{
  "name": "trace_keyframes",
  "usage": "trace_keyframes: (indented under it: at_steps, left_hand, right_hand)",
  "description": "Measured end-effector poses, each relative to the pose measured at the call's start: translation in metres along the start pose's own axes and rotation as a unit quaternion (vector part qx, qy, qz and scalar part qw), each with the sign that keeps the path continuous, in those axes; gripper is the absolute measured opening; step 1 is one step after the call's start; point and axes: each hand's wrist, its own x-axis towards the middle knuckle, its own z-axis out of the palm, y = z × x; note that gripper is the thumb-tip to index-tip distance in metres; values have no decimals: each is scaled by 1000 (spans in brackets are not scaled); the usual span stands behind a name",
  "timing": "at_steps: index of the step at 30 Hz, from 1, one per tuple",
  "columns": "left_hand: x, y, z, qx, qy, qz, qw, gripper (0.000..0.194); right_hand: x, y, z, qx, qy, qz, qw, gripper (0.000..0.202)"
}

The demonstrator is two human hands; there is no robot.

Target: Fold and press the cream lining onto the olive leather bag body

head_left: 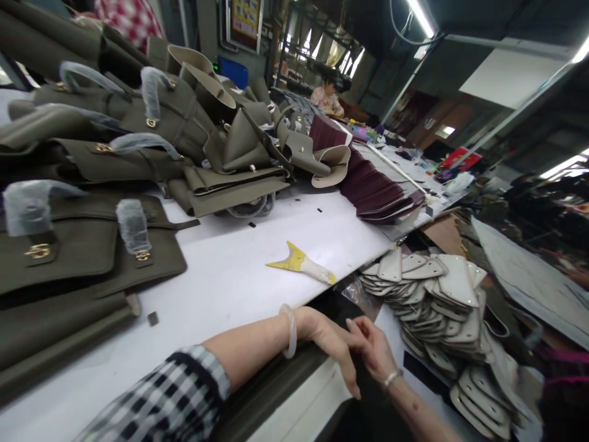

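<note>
A white bench (pixel 239 270) carried rows of olive-green leather handbags (pixel 83 245) with gold clasps and handles wrapped in clear film. Near its front edge lay a yellow and white wedge-shaped scraper (pixel 301 263). Farther back, a fanned stack of dark maroon leather panels (pixel 372 184) rested beside curled beige leather pieces (pixel 331 166). Below the bench edge, pale grey shield-shaped leather cutouts (pixel 442 307) lay heaped in overlapping rows.
</note>
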Motion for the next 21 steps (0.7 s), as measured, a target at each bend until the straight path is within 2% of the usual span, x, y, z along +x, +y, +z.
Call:
trace_keyframes:
  at_steps: [2, 4, 5, 7, 8, 9, 11, 12, 14, 16, 19, 21]
  left_hand:
    - [3, -2, 1, -12, -10, -19, 1000, 49]
    - [4, -3, 2, -19, -20, -41, 999, 42]
    - [5, -3, 2, -25, -23, -47, 998, 40]
    - [7, -5, 3, -38, -22, -52, 998, 42]
    - [8, -7, 3, -44, -20, -55, 997, 45]
    - [8, -8, 3, -49, -18, -58, 997, 48]
    - [9, -9, 3, -56, -18, -66, 996, 55]
    - [8, -9, 4, -58, -19, -69, 996, 59]
    - [7, -7, 4, -57, -23, -78, 995, 64]
    - [5, -3, 5, -51, -26, -87, 995, 71]
    - [3, 3, 6, -41, -25, -99, 994, 79]
    - [3, 5, 7, -35, -20, -104, 994, 81]
  right_hand:
    - [30, -16, -5, -45, 8, -52, 998, 28]
    - [64, -41, -4, -95, 7, -113, 989, 26]
    - [79, -56, 0, -121, -11, -147, 982, 29]
    - [102, -83, 15, -172, -81, -203, 960, 49]
    - [109, -94, 24, -194, -113, -220, 949, 58]
    - [114, -103, 33, -214, -138, -228, 940, 59]
    - [116, -112, 41, -238, -181, -228, 927, 50]
    - [114, -112, 38, -243, -198, -223, 923, 41]
    - [103, -106, 16, -239, -224, -206, 922, 29]
    - [84, -91, -23, -216, -242, -177, 929, 25]
    - [37, -58, -87, -146, -285, -101, 942, 24]
    - [-1, -33, -114, -106, -319, -38, 941, 28]
